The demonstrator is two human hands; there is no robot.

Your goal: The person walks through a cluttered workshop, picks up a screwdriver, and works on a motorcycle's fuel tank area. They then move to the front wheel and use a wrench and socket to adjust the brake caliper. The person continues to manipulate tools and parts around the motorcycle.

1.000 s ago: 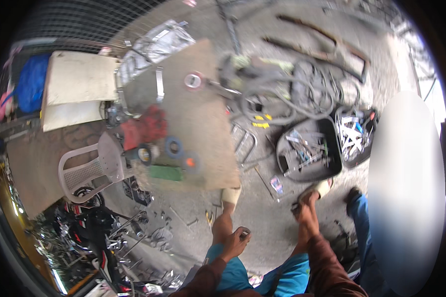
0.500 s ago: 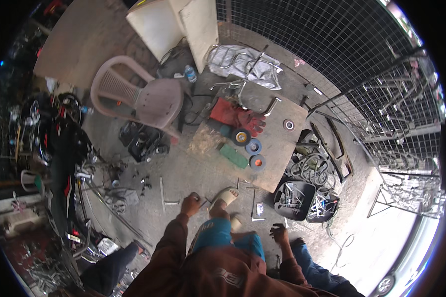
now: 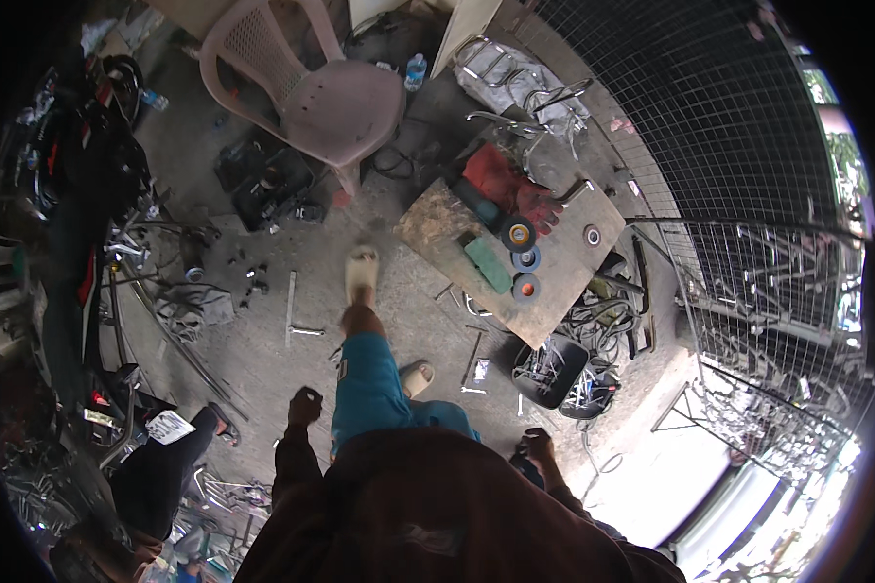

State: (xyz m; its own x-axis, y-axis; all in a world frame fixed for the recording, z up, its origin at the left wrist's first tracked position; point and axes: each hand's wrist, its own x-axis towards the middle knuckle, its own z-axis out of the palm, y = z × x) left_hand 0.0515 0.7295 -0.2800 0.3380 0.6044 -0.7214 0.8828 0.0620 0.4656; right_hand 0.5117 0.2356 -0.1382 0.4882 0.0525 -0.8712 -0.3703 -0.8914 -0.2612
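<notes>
My left hand (image 3: 305,407) hangs beside my left leg, over the bare concrete floor. Its fingers are curled closed, and whatever may be inside them is hidden. On the other side of my body, my right hand (image 3: 535,445) hangs low with loosely bent fingers apart and nothing visible in them. Nearest to it is a black tub of tools (image 3: 550,374). Ahead of my left hand, a combination wrench (image 3: 307,331) lies on the floor by a long thin metal bar (image 3: 291,296). Neither hand touches any of these.
A low board (image 3: 574,282) carries grinding discs (image 3: 518,234), a green block (image 3: 487,264) and red work gloves (image 3: 540,206). Farther off stand a plastic chair (image 3: 340,109) and a water bottle (image 3: 415,73). A motorcycle (image 3: 83,243) fills the left; mesh fencing (image 3: 642,97) bounds the right. Another person's leg (image 3: 170,466) shows lower left.
My view has shifted, with the board now farther right. My left foot has stepped forward. The left hand has drawn back and left, beside my leg; the right hand still hangs low.
</notes>
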